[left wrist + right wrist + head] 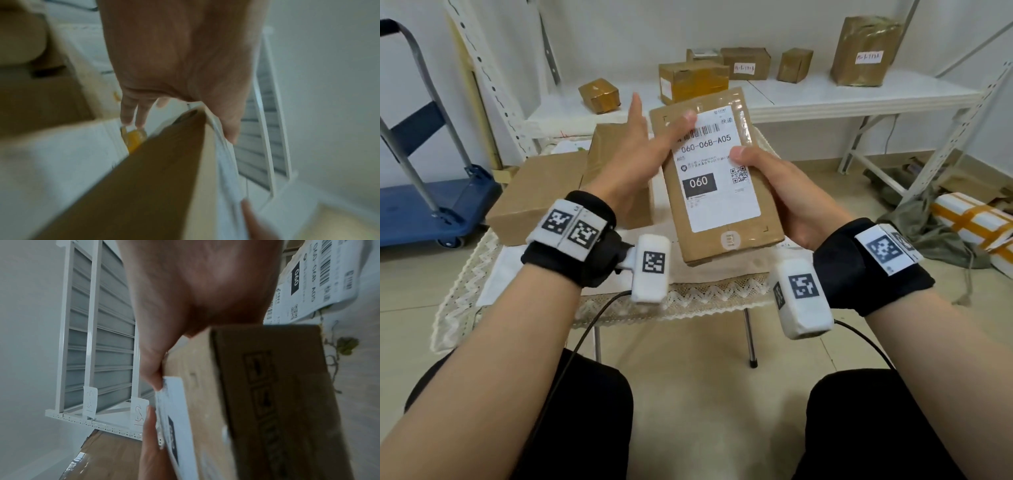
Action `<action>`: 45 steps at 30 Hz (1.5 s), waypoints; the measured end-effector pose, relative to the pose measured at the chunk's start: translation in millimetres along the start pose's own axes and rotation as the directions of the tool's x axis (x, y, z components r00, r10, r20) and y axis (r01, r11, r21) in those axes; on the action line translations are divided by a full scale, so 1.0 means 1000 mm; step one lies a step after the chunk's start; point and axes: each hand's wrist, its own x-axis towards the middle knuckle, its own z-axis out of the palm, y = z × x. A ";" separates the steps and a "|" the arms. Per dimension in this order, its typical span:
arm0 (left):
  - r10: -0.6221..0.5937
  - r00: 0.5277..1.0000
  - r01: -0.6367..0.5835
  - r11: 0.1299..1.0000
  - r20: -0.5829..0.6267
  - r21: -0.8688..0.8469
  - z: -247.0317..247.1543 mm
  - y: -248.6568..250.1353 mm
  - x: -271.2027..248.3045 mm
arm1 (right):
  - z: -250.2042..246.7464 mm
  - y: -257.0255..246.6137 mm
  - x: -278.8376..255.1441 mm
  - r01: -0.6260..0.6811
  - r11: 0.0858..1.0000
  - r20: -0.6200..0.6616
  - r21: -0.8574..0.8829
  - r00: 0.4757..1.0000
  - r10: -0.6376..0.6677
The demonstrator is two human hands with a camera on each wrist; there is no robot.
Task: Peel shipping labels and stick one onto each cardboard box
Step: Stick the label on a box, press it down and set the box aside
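Right hand (787, 202): grips cardboard box (726, 240) at its 3 o'clock edge.
Left hand (640, 161): fingers straight, apparently pressing shipping label (717, 171).

I hold the box (719, 192) up over the table (709, 291), tilted, with the label (714, 171) lying on its upper face. My right hand (784, 202) sits at the box's right edge, thumb on the label; my left hand (640, 154) lies flat on the label's far left corner. Below and left of the held box, two more boxes (541, 195) rest on the table — side by side. Behind the table a shelf (825, 99) carries several parcels (691, 80). A cart (431, 192) stands on the floor to the left, and a wrapped bundle (976, 222) lies on the floor to the right, beside the shelf's leg.
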 end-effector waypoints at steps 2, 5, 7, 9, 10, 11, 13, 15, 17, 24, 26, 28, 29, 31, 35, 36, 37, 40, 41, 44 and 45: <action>-0.060 0.998 0.061 0.994 0.016 -0.095 -0.006 -0.002 0.002 | 0.002 -0.004 -0.004 -0.009 1.000 0.042 -0.007 0.999 0.010; -0.054 0.998 0.060 0.988 0.042 -0.145 -0.014 -0.004 0.001 | 0.006 -0.005 -0.004 -0.008 1.000 0.027 -0.020 1.000 0.009; -0.060 0.998 0.056 0.972 -0.011 -0.227 -0.018 -0.003 -0.002 | 0.007 -0.003 -0.001 0.009 0.999 -0.049 -0.051 0.999 -0.012; -0.115 0.989 0.077 0.940 -0.096 -0.332 -0.022 -0.003 -0.004 | 0.006 0.000 0.002 0.018 0.998 -0.126 -0.067 0.992 -0.026; -0.150 0.981 0.090 0.918 -0.126 -0.386 -0.023 -0.003 -0.006 | 0.004 0.001 0.003 0.016 0.999 -0.145 -0.045 0.989 -0.022; -0.185 0.972 0.106 0.890 -0.141 -0.443 -0.025 -0.002 -0.006 | 0.003 0.001 0.003 0.016 1.000 -0.143 -0.005 0.990 -0.016; -0.241 0.963 0.137 0.827 -0.124 -0.546 -0.026 0.000 -0.009 | 0.002 0.001 0.002 0.026 0.997 -0.110 0.078 0.994 -0.017; -0.279 0.958 0.181 0.767 -0.067 -0.616 -0.024 0.002 -0.014 | 0.004 0.000 0.002 0.037 0.987 -0.081 0.156 0.996 -0.024; -0.286 0.958 0.223 0.742 0.002 -0.632 -0.019 0.004 -0.019 | 0.007 0.000 0.002 0.050 0.972 -0.089 0.231 0.996 -0.030; -0.236 0.972 0.228 0.922 0.013 -0.314 -0.014 0.002 -0.021 | 0.003 -0.002 0.005 0.087 0.943 -0.192 0.321 0.981 -0.026; -0.165 0.985 0.155 0.975 -0.051 -0.162 -0.012 -0.001 -0.018 | 0.004 0.001 0.007 0.079 0.957 -0.180 0.280 0.983 -0.028; -0.057 0.994 0.061 0.997 -0.088 0.044 -0.010 -0.003 -0.016 | 0.006 0.005 0.010 0.063 0.965 -0.176 0.255 0.984 -0.018; 0.000 0.995 0.015 0.989 -0.101 0.145 -0.009 -0.005 -0.015 | 0.006 0.007 0.013 0.056 0.966 -0.179 0.252 0.984 -0.011; 0.081 0.992 -0.050 0.958 -0.101 0.282 -0.009 -0.009 -0.012 | 0.007 0.010 0.016 0.050 0.968 -0.184 0.248 0.983 -0.003; 0.073 0.994 -0.048 0.959 -0.078 0.280 -0.009 -0.017 -0.005 | 0.006 0.012 0.019 0.043 0.979 -0.168 0.201 0.986 -0.009; 0.062 0.994 -0.038 0.967 -0.088 0.251 -0.010 -0.018 -0.003 | 0.007 0.013 0.019 0.040 0.980 -0.156 0.193 0.988 -0.010; 0.044 0.994 -0.021 0.975 -0.099 0.221 -0.012 -0.019 -0.002 | 0.009 0.013 0.019 0.036 0.983 -0.150 0.182 0.989 -0.009; -0.011 0.987 0.045 0.977 -0.159 0.210 -0.017 -0.022 0.004 | 0.013 0.013 0.019 0.040 0.990 -0.161 0.135 0.987 -0.018; -0.001 0.986 0.041 0.969 -0.164 0.243 -0.018 -0.023 0.005 | 0.014 0.013 0.019 0.041 0.992 -0.167 0.121 0.986 -0.020; 0.067 0.992 -0.021 0.925 -0.109 0.379 -0.013 -0.025 0.004 | 0.013 0.013 0.019 0.043 0.994 -0.174 0.105 0.984 -0.024; 0.082 0.992 -0.036 0.906 -0.092 0.421 -0.010 -0.026 0.003 | 0.013 0.013 0.018 0.045 0.994 -0.175 0.098 0.984 -0.027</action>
